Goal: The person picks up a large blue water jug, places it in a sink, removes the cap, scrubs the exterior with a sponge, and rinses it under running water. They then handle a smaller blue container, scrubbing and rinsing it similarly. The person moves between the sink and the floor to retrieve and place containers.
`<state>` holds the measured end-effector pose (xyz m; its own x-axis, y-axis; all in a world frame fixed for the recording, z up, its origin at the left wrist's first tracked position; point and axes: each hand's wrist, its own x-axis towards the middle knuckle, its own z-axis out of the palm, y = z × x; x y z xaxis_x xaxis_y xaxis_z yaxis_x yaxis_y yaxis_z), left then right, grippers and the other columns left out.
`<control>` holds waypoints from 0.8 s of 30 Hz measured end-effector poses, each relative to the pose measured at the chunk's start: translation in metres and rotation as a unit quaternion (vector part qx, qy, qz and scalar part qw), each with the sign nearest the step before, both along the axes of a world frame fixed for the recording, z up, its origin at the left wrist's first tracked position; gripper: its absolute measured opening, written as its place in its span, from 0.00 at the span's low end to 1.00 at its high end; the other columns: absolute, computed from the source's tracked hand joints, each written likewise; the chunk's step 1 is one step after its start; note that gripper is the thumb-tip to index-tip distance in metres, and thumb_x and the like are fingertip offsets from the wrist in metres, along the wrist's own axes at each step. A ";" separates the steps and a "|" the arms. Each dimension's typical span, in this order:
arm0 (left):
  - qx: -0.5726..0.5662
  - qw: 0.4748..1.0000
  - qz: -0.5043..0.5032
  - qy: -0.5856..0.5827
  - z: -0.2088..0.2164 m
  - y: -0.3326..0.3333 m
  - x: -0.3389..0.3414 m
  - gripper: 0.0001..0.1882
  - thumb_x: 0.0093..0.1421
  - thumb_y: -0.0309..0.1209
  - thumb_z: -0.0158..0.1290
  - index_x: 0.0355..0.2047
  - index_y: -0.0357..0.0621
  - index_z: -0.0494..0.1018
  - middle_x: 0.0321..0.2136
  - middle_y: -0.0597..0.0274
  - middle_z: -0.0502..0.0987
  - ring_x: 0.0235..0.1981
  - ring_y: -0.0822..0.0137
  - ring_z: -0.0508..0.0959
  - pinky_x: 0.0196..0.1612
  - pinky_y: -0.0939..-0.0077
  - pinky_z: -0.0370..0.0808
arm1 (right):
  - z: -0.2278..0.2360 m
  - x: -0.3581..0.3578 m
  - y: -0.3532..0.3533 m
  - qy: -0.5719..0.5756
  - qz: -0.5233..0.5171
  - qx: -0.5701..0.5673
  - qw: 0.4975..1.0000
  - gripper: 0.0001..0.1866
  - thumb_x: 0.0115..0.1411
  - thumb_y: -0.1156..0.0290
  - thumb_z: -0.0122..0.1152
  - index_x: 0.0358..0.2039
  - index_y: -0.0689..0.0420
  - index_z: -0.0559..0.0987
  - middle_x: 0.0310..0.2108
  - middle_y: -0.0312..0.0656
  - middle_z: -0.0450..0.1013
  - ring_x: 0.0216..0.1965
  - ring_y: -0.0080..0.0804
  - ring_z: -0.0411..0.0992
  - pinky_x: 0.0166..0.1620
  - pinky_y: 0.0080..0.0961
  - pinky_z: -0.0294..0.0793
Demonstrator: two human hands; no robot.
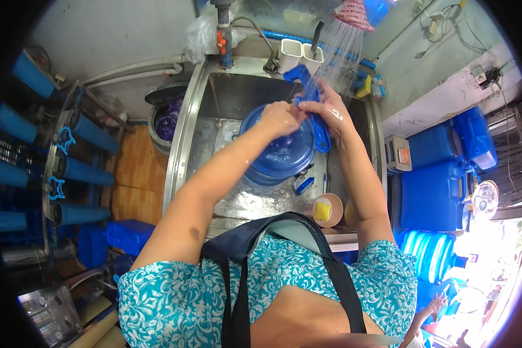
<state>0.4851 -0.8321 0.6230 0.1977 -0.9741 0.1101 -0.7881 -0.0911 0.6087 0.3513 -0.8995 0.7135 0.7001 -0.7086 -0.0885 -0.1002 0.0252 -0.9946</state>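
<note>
Over the sink, my right hand point(333, 113) is wrapped round a long blue plastic piece with a bent end point(312, 90), its lower end shaped like a loop. White suds cling to the back of that hand. My left hand point(280, 120) is closed, its fingertips meeting the right hand at the blue piece; what they pinch is hidden. Beneath both hands a large round blue water jug point(267, 162) stands in the steel sink point(214, 197). Water falls from a shower head wrapped in pink patterned cloth point(354, 16), just beyond my right hand.
A blue-and-black brush point(303, 184) lies beside the jug. A pale tub point(335, 211) holding a yellow sponge point(322, 211) is near the sink's front. White containers point(290, 55) stand at the back beside a pipe with a red valve point(221, 42). Blue jugs point(432, 197) are stacked right.
</note>
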 end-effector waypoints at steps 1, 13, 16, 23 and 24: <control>0.004 0.999 -0.043 -0.002 0.000 -0.006 0.016 0.25 0.65 0.50 0.44 0.34 0.43 0.81 0.30 0.47 0.82 0.36 0.47 0.83 0.42 0.54 0.79 | 0.000 -0.010 0.003 0.028 -0.010 -0.041 0.999 0.45 0.51 0.84 0.69 0.68 0.64 0.58 0.43 0.47 0.77 0.35 0.35 0.79 0.32 0.24 0.79; -0.222 0.783 0.078 0.575 -0.056 -0.028 -0.010 0.41 0.71 0.61 0.31 0.39 0.32 0.80 0.38 0.49 0.83 0.40 0.60 0.81 0.48 0.67 0.74 | -0.114 -0.027 0.072 0.189 -0.102 -0.459 0.862 0.44 0.59 0.80 0.59 0.73 0.48 0.51 0.60 0.57 0.69 0.56 0.56 0.72 0.55 0.42 0.75; -0.338 0.805 0.143 0.466 -0.061 -0.021 -0.016 0.35 0.70 0.58 0.38 0.39 0.36 0.78 0.31 0.52 0.81 0.36 0.61 0.80 0.45 0.68 0.73 | -0.107 -0.015 0.079 0.312 -0.089 -0.447 0.834 0.48 0.59 0.79 0.53 0.74 0.38 0.43 0.31 0.59 0.76 0.31 0.61 0.76 0.37 0.52 0.76; -0.391 0.822 0.163 0.380 -0.072 -0.023 -0.018 0.30 0.67 0.58 0.47 0.44 0.38 0.71 0.25 0.55 0.79 0.28 0.64 0.79 0.35 0.69 0.75 | -0.077 -0.001 0.080 0.313 -0.030 -0.400 0.861 0.48 0.57 0.81 0.49 0.74 0.42 0.40 0.36 0.64 0.76 0.34 0.65 0.76 0.37 0.56 0.72; -0.387 0.819 0.156 0.394 -0.074 -0.024 -0.017 0.31 0.66 0.59 0.48 0.44 0.39 0.71 0.26 0.54 0.79 0.29 0.61 0.79 0.34 0.67 0.74 | -0.073 0.000 0.080 0.301 -0.027 -0.402 0.864 0.50 0.56 0.81 0.50 0.74 0.40 0.40 0.34 0.65 0.77 0.34 0.66 0.76 0.38 0.57 0.72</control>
